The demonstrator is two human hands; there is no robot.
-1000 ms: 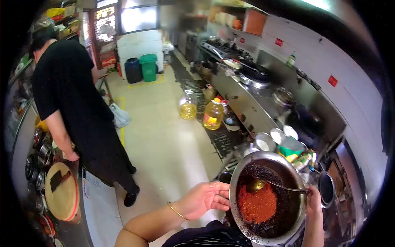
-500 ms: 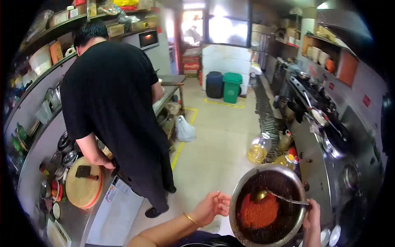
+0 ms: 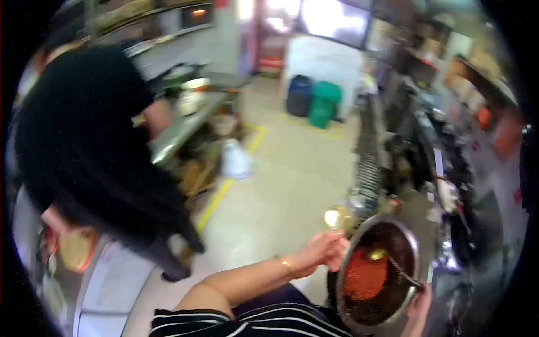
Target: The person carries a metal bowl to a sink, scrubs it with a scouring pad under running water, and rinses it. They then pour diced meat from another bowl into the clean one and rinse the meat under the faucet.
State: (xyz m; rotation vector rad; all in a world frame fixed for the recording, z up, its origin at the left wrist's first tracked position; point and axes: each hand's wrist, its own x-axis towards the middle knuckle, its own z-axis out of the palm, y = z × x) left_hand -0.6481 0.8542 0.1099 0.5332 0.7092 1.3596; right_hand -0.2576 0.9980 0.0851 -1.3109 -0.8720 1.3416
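Nearest to me, low on the right, I have the metal bowl (image 3: 377,273) held between both hands, tilted a little toward me. My left hand (image 3: 321,253) is curled against its near-left rim, fingers pressed together on the edge. My right hand (image 3: 418,303) sits at the lower right rim; the blur keeps me from telling whether it grips the bowl alone or the ladle (image 3: 390,261) handle too. Inside the bowl lies a heap of red chilli flakes (image 3: 365,276) ringed by dark oil, the ladle's cup resting at the heap's far edge. To my left stands a person in a black shirt (image 3: 84,146) at the counter (image 3: 179,132). Far off, a green bin (image 3: 324,104) stands beside a dark blue bin (image 3: 298,95).
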